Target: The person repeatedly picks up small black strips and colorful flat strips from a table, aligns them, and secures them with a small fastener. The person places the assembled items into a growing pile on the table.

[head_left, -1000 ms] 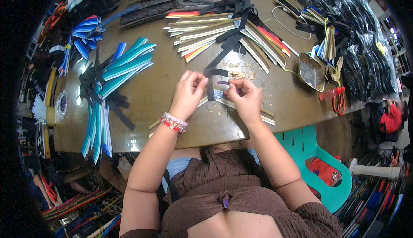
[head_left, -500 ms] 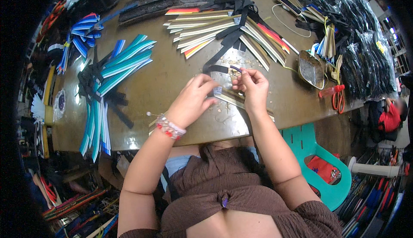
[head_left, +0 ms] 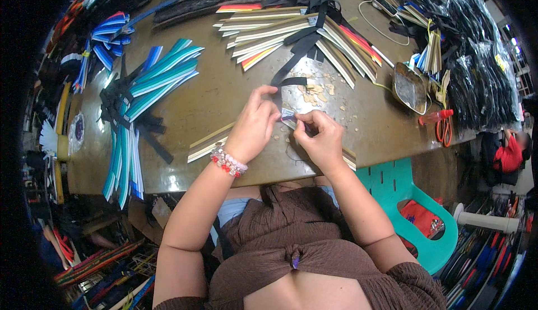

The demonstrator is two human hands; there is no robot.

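Note:
Close to the table's near edge, my left hand (head_left: 258, 122) curls its fingers at the small white printed label (head_left: 287, 112) on a tan, brown and white striped strap (head_left: 210, 143). The strap runs beneath both hands. My right hand (head_left: 323, 136) pinches thumb and forefinger at the label's right side, on a small dark, slim thing (head_left: 288, 118) mostly hidden by the fingers. Just beyond my left fingertips lies a black webbing end (head_left: 294, 81). It joins a fanned bundle of similar striped straps (head_left: 269, 33) farther back.
Pale scraps (head_left: 315, 92) lie beyond my hands. Teal and blue strap bundles (head_left: 162, 80) spread at left. On the right are a metal dustpan-like scoop (head_left: 409, 89), red-handled scissors (head_left: 443, 132), a phone (head_left: 378, 2) and plastic-wrapped black goods (head_left: 476, 80). A green chair (head_left: 417, 195) stands below.
My right hand has come down and nearer with the small dark thing, to the label. My left hand has shifted slightly, its fingers closing in. More of the striped strap shows at left.

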